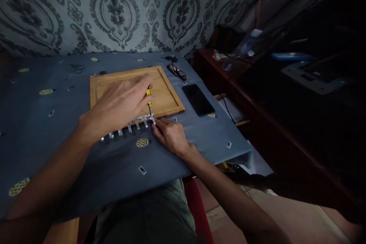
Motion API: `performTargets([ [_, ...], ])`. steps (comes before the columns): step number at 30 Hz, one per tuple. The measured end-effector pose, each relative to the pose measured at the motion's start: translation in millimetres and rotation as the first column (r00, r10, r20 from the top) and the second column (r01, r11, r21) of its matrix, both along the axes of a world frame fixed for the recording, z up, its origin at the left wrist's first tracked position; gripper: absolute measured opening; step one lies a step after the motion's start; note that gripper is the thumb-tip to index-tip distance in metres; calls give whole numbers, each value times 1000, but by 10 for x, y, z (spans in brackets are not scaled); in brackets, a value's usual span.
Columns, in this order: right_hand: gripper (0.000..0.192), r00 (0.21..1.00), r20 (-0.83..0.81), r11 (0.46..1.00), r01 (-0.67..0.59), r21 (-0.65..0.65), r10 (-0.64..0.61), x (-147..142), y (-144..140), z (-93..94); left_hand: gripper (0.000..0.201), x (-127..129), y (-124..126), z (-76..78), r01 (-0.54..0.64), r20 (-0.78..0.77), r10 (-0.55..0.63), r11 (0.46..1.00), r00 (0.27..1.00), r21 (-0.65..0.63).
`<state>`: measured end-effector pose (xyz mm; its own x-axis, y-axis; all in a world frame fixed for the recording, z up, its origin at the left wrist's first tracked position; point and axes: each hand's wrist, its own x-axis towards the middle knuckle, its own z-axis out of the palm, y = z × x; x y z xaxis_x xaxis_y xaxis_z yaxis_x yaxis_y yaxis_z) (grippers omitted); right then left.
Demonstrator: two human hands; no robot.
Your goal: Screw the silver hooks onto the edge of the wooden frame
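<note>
So we're at the screw-driving bit: our left hand [120, 103] is curled around a small screwdriver with a yellow-and-black handle [149, 97], holding it upright with the tip down on the rightmost end of a row of little shiny metal brackets [130, 126]. That row runs along the near edge of a shallow light-wood framed panel [166, 91], which lies flat in the middle of the table under a blue-grey cloth with yellow dotted spots [42, 137].

Our right hand [171, 135] lies low on the cloth just beside the panel's near right corner, fingers drawn together and fingertips pinching or pressing the end bracket right under the screwdriver tip (too small and dark to see whether there's a screw in there).

We reckon the next move needs the tip kept seated and vertical while the right fingers stop the bracket from twisting; slipping off looks like the main risk.

Over by the right edge of the table sit a black smartphone [198, 99] and, further back, a pair of dark-framed glasses [176, 71].
</note>
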<state>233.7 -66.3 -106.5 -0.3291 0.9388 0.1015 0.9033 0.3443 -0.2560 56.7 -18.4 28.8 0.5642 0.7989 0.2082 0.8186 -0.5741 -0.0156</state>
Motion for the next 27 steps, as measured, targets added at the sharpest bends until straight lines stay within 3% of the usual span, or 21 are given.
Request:
performTargets([
  [15,39,1000,12,1000,12,-5,-12,-8,-6,6,29,15,6,-35,62,52,-59,996,997,-61],
  [27,40,998,49,998,39,-46,-37,-27,-10,45,34,0,29,-94,28,-7,-28,999,1000,32],
])
